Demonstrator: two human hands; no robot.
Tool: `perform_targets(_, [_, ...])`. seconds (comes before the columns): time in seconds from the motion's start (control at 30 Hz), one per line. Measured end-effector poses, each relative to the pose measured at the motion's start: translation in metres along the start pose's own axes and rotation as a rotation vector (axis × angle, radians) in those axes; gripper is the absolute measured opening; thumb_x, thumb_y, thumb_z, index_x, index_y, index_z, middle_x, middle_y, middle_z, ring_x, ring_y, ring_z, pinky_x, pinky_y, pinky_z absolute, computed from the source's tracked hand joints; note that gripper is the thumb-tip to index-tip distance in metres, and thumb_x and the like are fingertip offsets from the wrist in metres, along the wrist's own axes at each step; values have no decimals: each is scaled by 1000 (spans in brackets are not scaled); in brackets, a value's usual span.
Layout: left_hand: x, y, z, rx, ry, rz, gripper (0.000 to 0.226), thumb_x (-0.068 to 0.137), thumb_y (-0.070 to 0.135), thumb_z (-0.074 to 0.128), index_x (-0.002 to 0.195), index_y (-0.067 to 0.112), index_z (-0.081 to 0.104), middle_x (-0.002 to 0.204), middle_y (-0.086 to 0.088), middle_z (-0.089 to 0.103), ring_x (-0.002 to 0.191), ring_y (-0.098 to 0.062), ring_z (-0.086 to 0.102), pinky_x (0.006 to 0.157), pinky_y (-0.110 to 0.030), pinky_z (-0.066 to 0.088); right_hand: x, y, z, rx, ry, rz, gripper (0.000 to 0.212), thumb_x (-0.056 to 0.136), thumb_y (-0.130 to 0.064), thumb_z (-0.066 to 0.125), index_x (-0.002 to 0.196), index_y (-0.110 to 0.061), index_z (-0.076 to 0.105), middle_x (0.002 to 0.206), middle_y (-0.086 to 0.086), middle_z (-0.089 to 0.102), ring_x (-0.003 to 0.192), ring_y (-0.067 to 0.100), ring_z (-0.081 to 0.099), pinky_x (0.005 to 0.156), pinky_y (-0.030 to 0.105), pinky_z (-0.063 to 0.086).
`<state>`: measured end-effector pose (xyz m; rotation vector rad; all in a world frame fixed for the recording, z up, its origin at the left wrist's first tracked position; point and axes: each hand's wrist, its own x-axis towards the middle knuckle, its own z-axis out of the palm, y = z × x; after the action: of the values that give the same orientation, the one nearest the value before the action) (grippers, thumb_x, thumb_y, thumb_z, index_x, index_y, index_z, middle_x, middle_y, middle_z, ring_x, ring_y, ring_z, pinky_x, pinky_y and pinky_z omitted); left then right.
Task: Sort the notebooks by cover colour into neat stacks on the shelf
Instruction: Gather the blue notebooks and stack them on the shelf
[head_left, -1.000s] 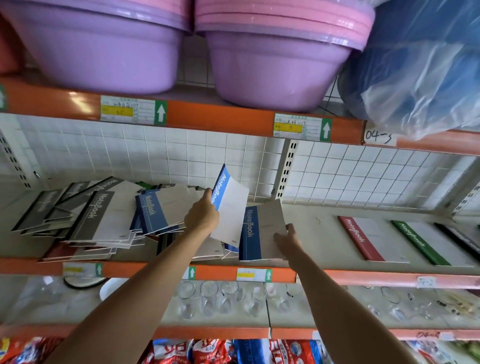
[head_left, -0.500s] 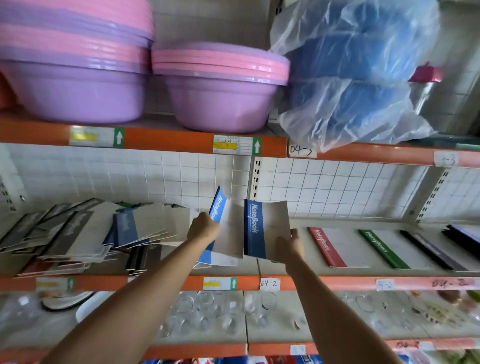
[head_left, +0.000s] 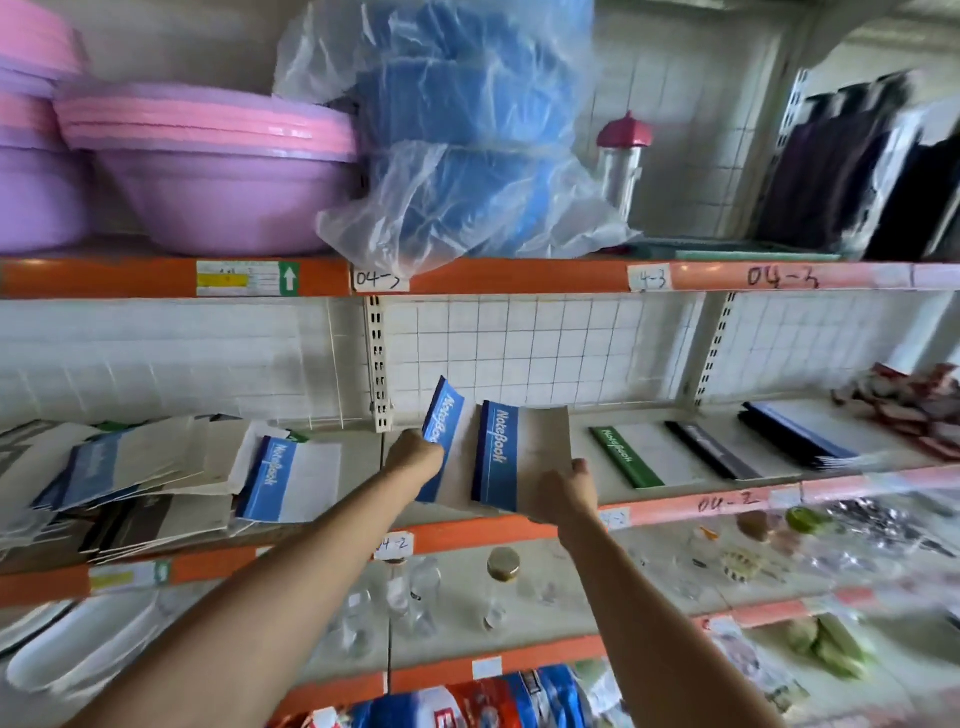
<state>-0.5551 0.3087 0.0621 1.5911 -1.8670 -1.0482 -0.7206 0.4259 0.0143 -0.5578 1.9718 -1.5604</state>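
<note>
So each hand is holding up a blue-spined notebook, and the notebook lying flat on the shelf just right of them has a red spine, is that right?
Not quite. The left hand and right hand do each hold a blue-spined notebook, but the notebook lying flat just right of them has a green spine, not red. The head view shows it.

Head view, near, facing shelf (head_left: 519, 530)

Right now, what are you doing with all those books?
A person is sorting notebooks by colour. The left hand holds up a light blue notebook, and the right hand holds a dark blue notebook. A messy pile waits on the left; a green notebook already lies on the right.
</note>
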Motion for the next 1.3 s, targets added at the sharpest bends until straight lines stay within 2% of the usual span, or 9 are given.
perform_targets(0.1, [-8,16,36,71,16,42,30,95,16,50,121,4,57,115,-15,63,90,-30,59,64,-28,44,5,5,-38,-34,45,-5,19,81,-15,46,99,-20,49,88,10,60,86,35,61,79,53,56])
perform_targets(0.27, [-15,32,91,66,25,64,32,93,16,49,121,4,61,118,-18,65,104,-37,62,72,-30,43,18,12,-87,-49,89,-11,47,64,-24,45,110,-22,52,91,4,65,88,33,64,79,51,57])
perform_targets(0.33, [-18,39,110,61,17,63,33,93,14,48,122,6,61,117,-18,65,103,-36,62,73,-29,43,26,19,-104,-33,101,-1,45,65,-22,45,109,-22,53,91,4,65,87,32,65,77,52,59])
perform_targets(0.5, [-11,70,159,96,-34,83,32,96,16,48,123,4,57,118,-19,64,104,-36,61,74,-31,44,53,26,-144,-7,180,-15,32,70,-13,45,99,-18,57,83,4,67,77,29,63,65,34,51])
perform_targets(0.67, [6,99,217,109,-98,154,29,96,20,49,118,5,58,113,-19,65,96,-35,62,74,-33,49,92,35,-185,-23,218,10,29,74,-4,43,95,-19,56,80,7,67,71,27,62,65,39,53])
perform_targets(0.8, [31,133,262,96,-141,204,29,95,22,50,116,5,60,110,-17,66,93,-34,62,75,-34,50,138,33,-218,-72,262,13,39,69,-14,43,104,-24,57,87,3,68,81,31,65,74,45,57])
perform_targets(0.93, [58,168,306,81,-150,214,31,94,24,51,117,6,61,112,-18,66,96,-35,63,76,-35,51,190,25,-249,-155,273,-2,33,78,-4,45,105,-20,56,88,6,66,77,27,61,63,31,49])
perform_targets(1.1, [77,208,371,89,-199,194,32,95,25,52,119,7,60,112,-16,67,91,-32,64,69,-33,51,239,18,-294,-292,306,-20,25,83,-1,47,100,-19,49,76,3,60,65,18,53,54,27,38])
perform_targets(1.3, [73,261,432,153,-246,184,28,95,25,51,119,11,55,111,-11,66,90,-29,65,72,-33,53,271,19,-358,-354,374,-22,31,73,-16,42,103,-19,50,80,4,56,78,31,52,67,32,38])
